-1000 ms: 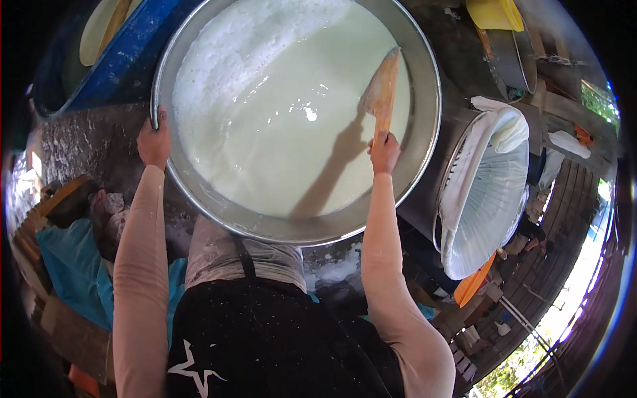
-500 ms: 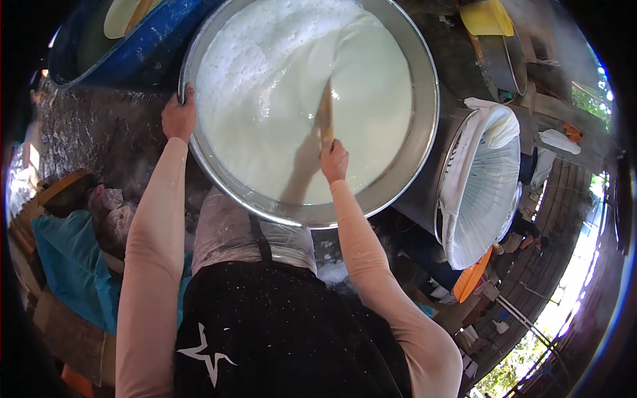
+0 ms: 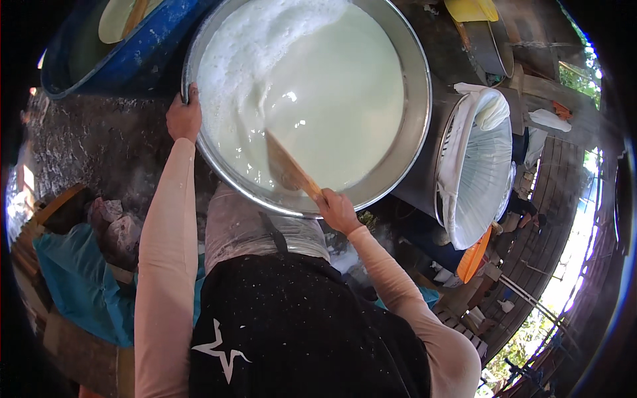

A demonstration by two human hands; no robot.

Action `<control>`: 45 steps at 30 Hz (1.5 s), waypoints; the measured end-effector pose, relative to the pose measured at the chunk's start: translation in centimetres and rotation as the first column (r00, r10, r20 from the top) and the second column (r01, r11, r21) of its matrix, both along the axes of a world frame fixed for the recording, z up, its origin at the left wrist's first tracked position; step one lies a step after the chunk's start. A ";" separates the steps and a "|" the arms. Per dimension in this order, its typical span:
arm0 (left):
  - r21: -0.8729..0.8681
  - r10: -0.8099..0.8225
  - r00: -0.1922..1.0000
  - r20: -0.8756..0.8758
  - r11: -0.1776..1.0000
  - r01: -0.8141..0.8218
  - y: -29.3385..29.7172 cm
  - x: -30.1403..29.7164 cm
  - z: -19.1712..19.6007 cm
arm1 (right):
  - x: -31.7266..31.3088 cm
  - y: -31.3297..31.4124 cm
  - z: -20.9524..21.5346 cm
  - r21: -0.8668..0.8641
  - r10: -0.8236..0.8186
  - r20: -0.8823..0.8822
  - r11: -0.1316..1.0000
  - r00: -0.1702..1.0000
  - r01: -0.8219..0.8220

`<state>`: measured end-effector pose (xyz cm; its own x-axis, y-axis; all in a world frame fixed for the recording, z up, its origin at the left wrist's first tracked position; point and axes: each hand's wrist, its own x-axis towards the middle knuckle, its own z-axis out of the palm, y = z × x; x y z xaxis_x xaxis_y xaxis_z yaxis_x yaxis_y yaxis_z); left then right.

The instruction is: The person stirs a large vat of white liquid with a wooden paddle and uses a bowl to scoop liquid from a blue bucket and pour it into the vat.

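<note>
Outdoors, left hand (image 3: 184,118) clamped on steel basin (image 3: 415,99) rim, right hand (image 3: 338,211) clenched round wooden paddle (image 3: 288,167), blue tub (image 3: 119,60) behind

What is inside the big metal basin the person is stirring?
The metal basin holds milky white liquid with foam toward the far left. A wooden paddle, held by the right hand, dips in; its submerged end and the bottom are hidden.

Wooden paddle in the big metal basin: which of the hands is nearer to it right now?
Right. The right hand grips the wooden paddle at its handle end, by the near rim of the metal basin. The left hand holds the basin's left rim, apart from the paddle.
</note>
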<state>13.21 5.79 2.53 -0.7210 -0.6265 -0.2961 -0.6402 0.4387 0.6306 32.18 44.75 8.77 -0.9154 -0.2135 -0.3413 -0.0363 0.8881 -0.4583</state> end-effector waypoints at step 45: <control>0.015 -0.012 1.000 0.023 1.000 0.011 -0.3 0.0 -0.5 | -1.2 -1.3 -3.6 0.082 -0.117 -0.071 0.989 0.991 0.123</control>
<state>13.24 5.51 2.01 -0.7211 -0.6135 -0.3219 -0.6495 0.4368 0.6224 31.02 43.49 5.14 -0.9537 -0.0732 -0.2917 0.0455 0.9237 -0.3805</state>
